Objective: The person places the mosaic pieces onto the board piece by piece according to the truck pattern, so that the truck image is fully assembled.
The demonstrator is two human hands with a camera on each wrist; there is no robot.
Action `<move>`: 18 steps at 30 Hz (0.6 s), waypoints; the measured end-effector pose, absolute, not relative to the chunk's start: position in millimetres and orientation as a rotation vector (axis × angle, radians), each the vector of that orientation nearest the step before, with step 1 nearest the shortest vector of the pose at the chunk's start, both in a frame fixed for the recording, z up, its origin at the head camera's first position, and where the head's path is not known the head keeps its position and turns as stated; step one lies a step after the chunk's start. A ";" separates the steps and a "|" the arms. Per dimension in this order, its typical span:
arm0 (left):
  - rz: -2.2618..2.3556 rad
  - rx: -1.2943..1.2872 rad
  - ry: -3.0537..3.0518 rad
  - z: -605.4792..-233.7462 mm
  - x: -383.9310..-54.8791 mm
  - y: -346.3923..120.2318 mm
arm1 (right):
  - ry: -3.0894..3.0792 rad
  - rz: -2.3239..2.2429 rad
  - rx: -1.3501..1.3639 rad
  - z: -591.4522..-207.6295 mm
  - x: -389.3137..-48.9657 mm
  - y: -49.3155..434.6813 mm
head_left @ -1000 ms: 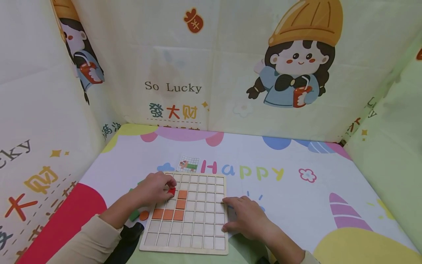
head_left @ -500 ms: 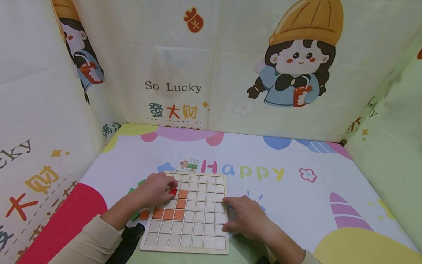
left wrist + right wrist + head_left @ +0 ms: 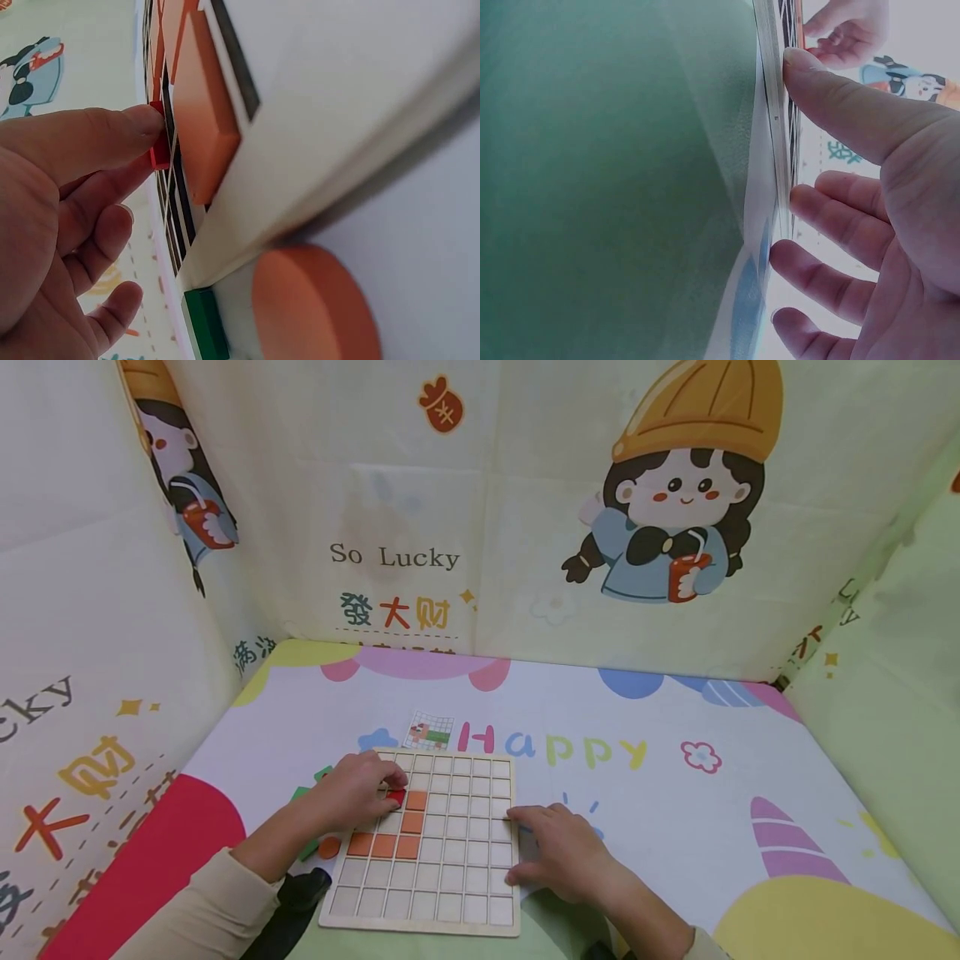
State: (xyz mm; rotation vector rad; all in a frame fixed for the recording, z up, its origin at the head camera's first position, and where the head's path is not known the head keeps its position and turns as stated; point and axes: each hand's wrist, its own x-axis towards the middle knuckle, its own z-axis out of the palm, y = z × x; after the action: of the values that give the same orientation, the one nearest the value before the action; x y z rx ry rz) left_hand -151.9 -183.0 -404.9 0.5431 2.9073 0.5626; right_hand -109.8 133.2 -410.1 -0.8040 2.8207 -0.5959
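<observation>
the left hand (image 3: 358, 789) pinches a small red square tile (image 3: 395, 797) at the cell left of the top orange square tile (image 3: 416, 800), maybe for exact placing. the right hand (image 3: 564, 852), fingers spread, touches the pale wooden grid board (image 3: 453, 853) at its right edge, probably for steadiness. the white printed table cover (image 3: 652, 818) meets cream cloth walls (image 3: 517, 527).

A booth-like space, nothing more specific: creased, cartoon-printed cloth walls (image 3: 525, 510) enclose a brightly printed worktop (image 3: 652, 818).

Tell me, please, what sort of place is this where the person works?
Probably a small indoor booth arranged for tabletop activity: printed walls stand around a brightly patterned tabletop, on which lies a grid board with orange tiles.
</observation>
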 end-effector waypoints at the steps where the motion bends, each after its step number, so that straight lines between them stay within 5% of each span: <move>1: 0.564 0.550 2.906 -404.7 -151.8 -183.0 | 2.822 -0.596 -0.806 -410.1 -109.8 133.2; 18: 0.448 0.637 2.958 -402.2 -149.7 -181.5 | 2.816 -0.608 -0.804 -409.3 -110.0 133.5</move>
State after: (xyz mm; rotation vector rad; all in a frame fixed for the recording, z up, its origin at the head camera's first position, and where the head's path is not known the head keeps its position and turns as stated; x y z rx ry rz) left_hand -149.7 -181.5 -402.2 0.6368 2.9582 0.4480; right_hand -110.0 133.5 -409.3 -0.8041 2.8156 -0.6077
